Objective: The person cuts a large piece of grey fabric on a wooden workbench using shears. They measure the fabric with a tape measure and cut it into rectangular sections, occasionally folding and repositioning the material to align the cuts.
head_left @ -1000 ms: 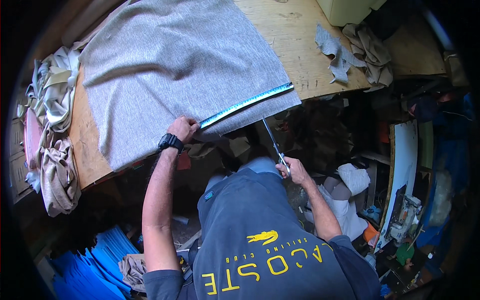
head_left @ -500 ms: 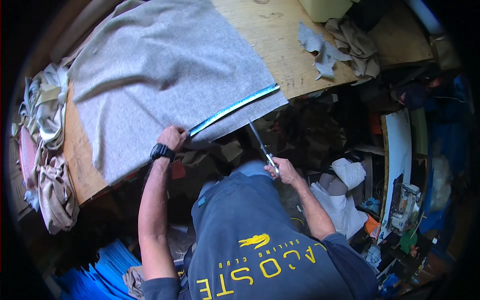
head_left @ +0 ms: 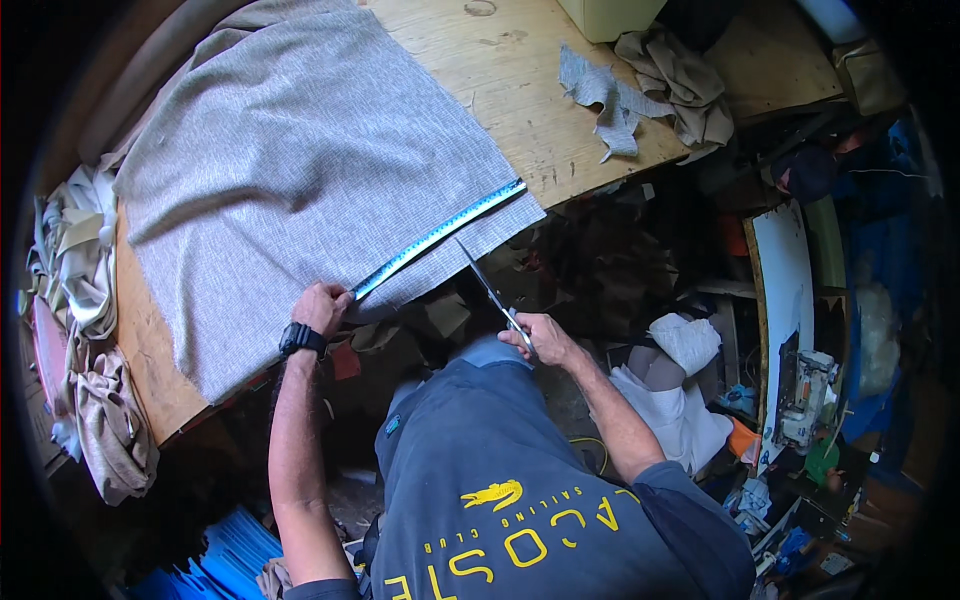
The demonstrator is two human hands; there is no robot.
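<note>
A light grey woven cloth (head_left: 300, 130) lies with soft folds over the wooden table. Along its near edge runs a blue-and-white measuring strip (head_left: 440, 232). My left hand (head_left: 322, 308), a black watch on its wrist, pinches the near-left end of this strip against the cloth. Long metal scissors (head_left: 487, 285) are in my right hand (head_left: 537, 340), with fingers closed round the handles. Their tip reaches just over the cloth's near edge, below the middle of the strip. Whether the blades touch the cloth I cannot tell.
On the wooden table (head_left: 560, 150), grey fabric scraps (head_left: 605, 95) and a crumpled brown cloth (head_left: 680, 85) lie at the far right. Loose fabrics (head_left: 90, 250) hang over the left edge. White cloth (head_left: 675, 400) and a pale upright board (head_left: 785, 300) stand at right below table height.
The whole view has shifted, so the table sits further left and slightly lower. Against the cloth, the scissors' tip has moved a little inward and left. Both hands keep their hold.
</note>
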